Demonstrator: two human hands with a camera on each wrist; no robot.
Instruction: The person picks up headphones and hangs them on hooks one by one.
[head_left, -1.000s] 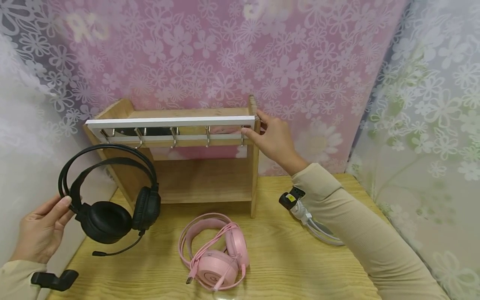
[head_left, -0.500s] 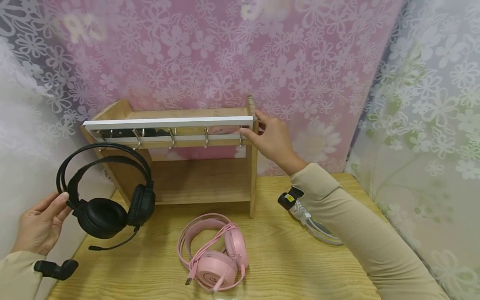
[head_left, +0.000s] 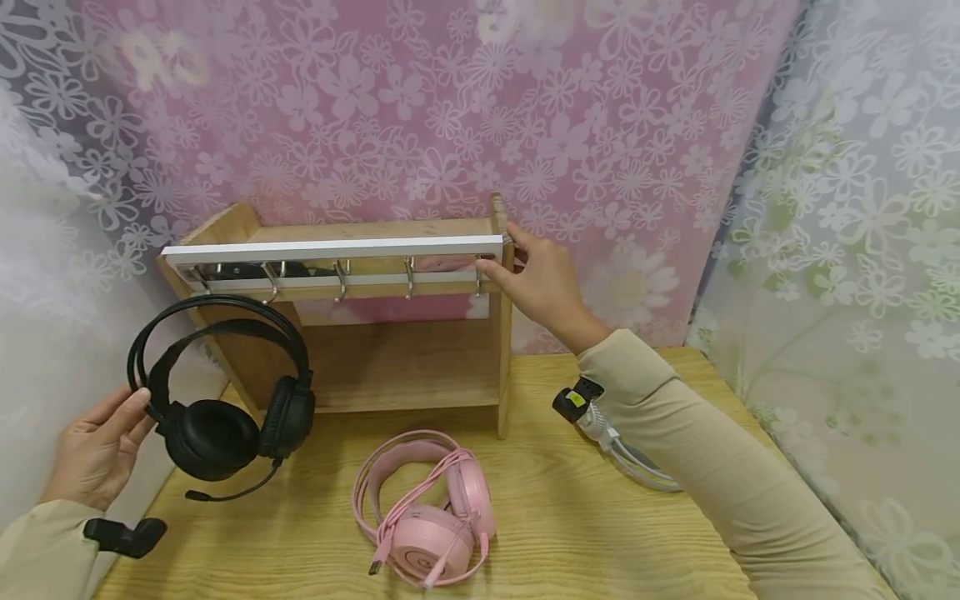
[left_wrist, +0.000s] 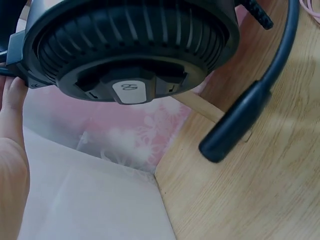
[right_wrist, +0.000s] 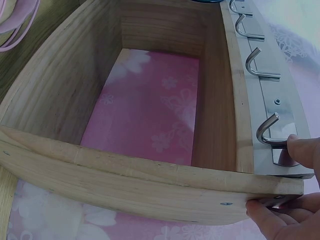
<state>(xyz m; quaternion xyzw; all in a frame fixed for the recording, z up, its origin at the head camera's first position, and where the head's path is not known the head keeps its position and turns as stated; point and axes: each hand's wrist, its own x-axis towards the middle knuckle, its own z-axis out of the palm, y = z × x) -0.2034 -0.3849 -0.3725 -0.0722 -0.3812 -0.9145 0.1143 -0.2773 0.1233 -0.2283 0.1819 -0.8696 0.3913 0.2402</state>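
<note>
Black headset [head_left: 215, 439]: L fingers [head_left: 122, 417] — rack [head_left: 405, 367]: R fingers [head_left: 501, 273].

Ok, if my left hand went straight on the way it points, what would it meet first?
Past the black over-ear headset it holds, your left hand would likely meet the left end of the light-brown wooden shelf, near the white hook rail; depth is unclear.
</note>
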